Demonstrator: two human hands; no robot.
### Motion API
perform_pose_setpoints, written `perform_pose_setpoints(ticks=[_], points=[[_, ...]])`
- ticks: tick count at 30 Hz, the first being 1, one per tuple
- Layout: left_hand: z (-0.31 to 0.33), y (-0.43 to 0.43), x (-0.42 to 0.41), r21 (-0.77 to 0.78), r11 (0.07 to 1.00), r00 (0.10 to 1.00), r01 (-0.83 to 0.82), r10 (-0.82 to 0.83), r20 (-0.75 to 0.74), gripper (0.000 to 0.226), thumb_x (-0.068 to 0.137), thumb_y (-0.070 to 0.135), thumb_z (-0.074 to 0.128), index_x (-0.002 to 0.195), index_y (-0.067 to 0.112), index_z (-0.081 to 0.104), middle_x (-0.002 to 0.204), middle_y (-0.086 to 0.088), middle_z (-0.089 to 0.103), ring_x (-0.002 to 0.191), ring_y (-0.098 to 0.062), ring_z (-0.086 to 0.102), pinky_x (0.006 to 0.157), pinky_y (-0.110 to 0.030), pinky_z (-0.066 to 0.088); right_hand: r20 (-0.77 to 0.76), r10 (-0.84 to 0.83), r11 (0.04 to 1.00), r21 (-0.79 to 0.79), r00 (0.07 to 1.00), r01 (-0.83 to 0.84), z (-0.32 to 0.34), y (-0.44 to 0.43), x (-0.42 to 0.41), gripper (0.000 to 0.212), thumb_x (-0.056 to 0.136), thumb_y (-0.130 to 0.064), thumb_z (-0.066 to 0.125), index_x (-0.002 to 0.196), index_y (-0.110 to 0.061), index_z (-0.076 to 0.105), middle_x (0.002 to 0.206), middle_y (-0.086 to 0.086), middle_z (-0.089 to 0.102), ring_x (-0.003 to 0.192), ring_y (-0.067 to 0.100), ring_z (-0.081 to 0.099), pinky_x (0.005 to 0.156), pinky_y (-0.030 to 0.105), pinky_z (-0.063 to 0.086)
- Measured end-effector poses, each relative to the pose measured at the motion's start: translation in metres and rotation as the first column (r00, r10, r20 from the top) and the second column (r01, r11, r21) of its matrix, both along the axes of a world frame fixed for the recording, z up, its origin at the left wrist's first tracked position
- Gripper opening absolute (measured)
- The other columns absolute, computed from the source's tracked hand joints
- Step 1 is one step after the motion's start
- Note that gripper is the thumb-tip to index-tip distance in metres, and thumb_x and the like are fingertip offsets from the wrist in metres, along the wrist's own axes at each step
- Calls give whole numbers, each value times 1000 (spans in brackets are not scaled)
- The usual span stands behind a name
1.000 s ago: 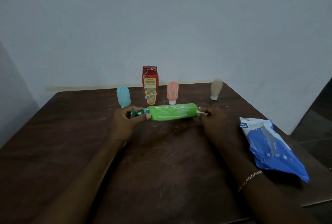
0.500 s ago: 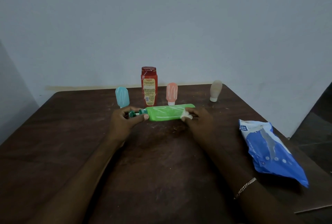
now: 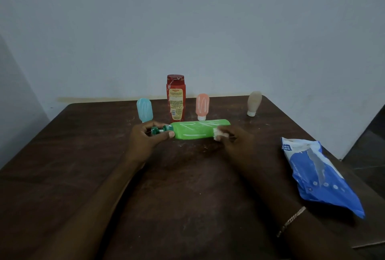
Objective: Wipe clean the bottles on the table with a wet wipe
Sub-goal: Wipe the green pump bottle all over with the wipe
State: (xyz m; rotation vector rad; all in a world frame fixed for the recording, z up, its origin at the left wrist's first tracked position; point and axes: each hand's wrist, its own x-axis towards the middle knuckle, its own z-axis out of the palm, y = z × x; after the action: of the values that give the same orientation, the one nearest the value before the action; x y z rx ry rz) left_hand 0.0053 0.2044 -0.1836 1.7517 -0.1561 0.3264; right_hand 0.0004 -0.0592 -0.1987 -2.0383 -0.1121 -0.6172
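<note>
- The small blue bottle (image 3: 144, 110) stands on its cap at the back of the tabletop (image 3: 187, 193), out of the way, and I think it is waiting for its turn
- The left hand (image 3: 143, 143) has its fingers curled tight round the dark green pump (image 3: 160, 130), I think so the bottle cannot roll
- The green bottle (image 3: 195, 131) lies on its side in the middle, between the two hands, with white scribble lines on it; lying flat puts its long side up where a wipe can reach
- The tall red bottle (image 3: 176, 98) stands just behind it, and the pink bottle (image 3: 202, 105) stands on its cap beside that; both have white marks, so they look not cleaned yet
- The right hand (image 3: 239, 144) has its fingers bunched round the white wet wipe (image 3: 218, 134) and presses it on the green bottle near its flat end
- The pale brown bottle (image 3: 254, 102) stands alone at the back right; I cannot tell if it has marks
- The blue wipe pack (image 3: 318, 178) lies near the right edge, well apart from the bottles but close to the right arm, handy for a fresh wipe
</note>
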Motion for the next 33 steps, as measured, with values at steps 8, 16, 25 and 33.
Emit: perform_pose_setpoints(ticks=[8,16,25,33], points=[[2,-1,-1,-7,1000,1000,0,0,0,18,74,11,84,87,21,75,95,11,75,91,0,67,75,-23,52,73,126,951,-293,989,-99,-5,17,1,22,88,-13,70,110,-12,74,100,1,65,87,10,60,79,16,45],[1,-6,-3,23,1000,999,4,-4,33,17,75,8,83,88,13,74,90,9,74,85,5,66,65,-8,51,136,62,960,-280,989,-22,7,29,-1,22,91,-14,66,112,-14,74,105,2,67,91,16,63,83,21,47],[1,-7,-5,46,999,1000,-2,1,21,19,74,14,84,87,22,73,95,16,74,89,1,67,71,-17,53,136,72,967,-251,988,-36,12,22,-6,24,89,-16,70,112,-15,74,103,1,67,90,10,61,87,32,52],[1,-6,-8,48,999,1000,0,0,5,19,74,16,84,91,20,75,99,10,75,93,-4,68,79,-28,55,119,276,893,-397,954,-209,15,35,-24,25,92,-12,64,117,-10,70,103,4,63,88,9,57,79,15,47]])
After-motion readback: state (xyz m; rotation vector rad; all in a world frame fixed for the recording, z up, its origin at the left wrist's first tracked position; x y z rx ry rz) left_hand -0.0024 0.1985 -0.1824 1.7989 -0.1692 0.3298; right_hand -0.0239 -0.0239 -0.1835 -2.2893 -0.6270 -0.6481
